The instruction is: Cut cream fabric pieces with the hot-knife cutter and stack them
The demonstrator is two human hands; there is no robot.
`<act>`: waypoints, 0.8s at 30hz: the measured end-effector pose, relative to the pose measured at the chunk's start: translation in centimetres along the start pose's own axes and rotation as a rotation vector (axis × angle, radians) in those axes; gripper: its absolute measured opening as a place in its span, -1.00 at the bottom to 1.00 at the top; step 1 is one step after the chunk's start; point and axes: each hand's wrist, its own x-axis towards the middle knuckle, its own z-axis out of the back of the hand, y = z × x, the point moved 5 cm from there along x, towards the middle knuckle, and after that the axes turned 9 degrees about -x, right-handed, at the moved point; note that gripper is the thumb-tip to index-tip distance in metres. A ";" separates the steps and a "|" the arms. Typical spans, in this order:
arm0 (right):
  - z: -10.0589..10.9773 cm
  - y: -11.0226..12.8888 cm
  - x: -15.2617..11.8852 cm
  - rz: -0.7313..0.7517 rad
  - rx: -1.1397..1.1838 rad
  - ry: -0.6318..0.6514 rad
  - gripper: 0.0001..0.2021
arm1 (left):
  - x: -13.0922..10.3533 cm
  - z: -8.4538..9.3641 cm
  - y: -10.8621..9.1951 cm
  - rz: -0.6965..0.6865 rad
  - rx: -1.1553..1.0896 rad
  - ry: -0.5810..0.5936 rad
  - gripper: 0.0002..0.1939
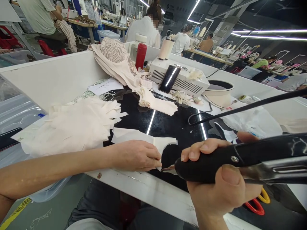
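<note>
My left hand (136,155) rests palm down with its fingers pressed together on a cut piece of pale cloth (165,141) near the front edge of the black glossy tabletop (134,119). In my right hand (223,179) is a black handheld tool (208,164) with a metal lever along its side. The tool's narrow tip points left and reaches the cloth's lower corner, close by my left fingertips. A large pile of cream cloth pieces (74,124) lies to the left. More cream cloth (155,102) is stacked farther back.
A red bottle (141,55), a phone (169,78) leaning on a white vented box (189,81), and a round container (219,94) stand behind. A black cable (251,104) crosses at right. Scissors (256,204) lie below my right hand. Several people sit beyond the white partition (48,72).
</note>
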 end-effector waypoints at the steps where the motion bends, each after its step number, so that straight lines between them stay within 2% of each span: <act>1: 0.0 0.0 0.0 0.001 0.002 0.000 -0.53 | 0.0 0.0 0.0 -0.012 0.003 -0.012 -0.79; 5: 0.0 0.0 -0.1 -0.001 0.007 0.001 -0.53 | -0.1 0.1 0.0 -0.018 0.004 -0.020 -0.80; 12: 0.0 0.0 -0.1 -0.003 0.008 -0.005 -0.53 | -0.3 -0.3 0.2 0.010 -0.016 0.057 -0.71; 24: 0.1 0.5 0.6 -0.020 -0.102 -0.098 -0.52 | -0.3 -0.1 -0.1 -0.008 -0.018 0.006 -0.78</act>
